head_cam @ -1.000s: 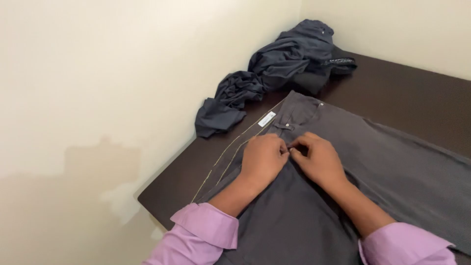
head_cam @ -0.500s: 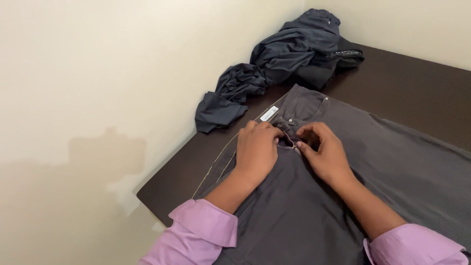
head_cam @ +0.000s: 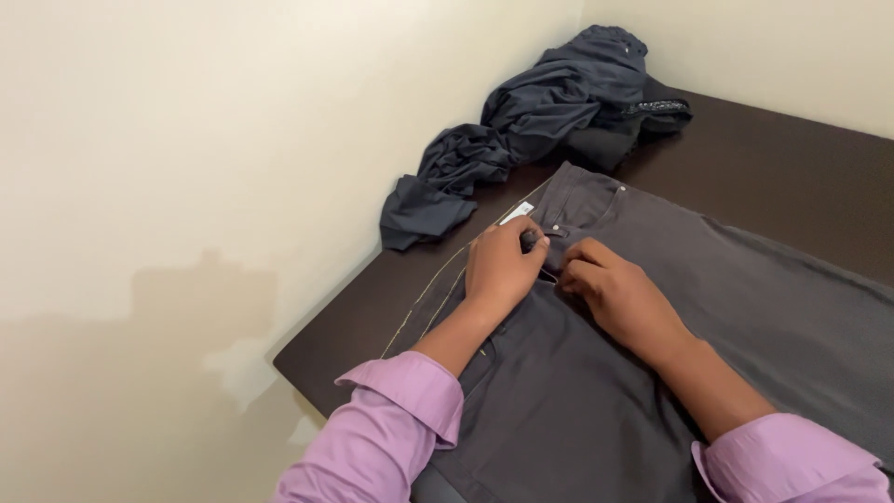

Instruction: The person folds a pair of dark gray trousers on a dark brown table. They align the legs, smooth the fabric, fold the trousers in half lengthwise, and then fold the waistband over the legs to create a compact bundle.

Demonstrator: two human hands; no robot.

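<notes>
Grey trousers [head_cam: 652, 373] lie flat on the dark surface [head_cam: 773, 158]. Left hand [head_cam: 503, 265] pinches the fly flap, right hand [head_cam: 619, 298] presses the fabric beside it; best keep the waistband taut and edges aligned.

There is only one view, from the camera on my head. It looks down and forward over my arms at the dark table [head_cam: 773, 158], close enough that my purple sleeves [head_cam: 400, 419] fill the bottom edge. It faces the corner where two cream walls [head_cam: 233, 140] meet, with the table running off to the right. My left hand [head_cam: 503, 265] and right hand [head_cam: 619, 293] sit near the middle of the frame.
</notes>
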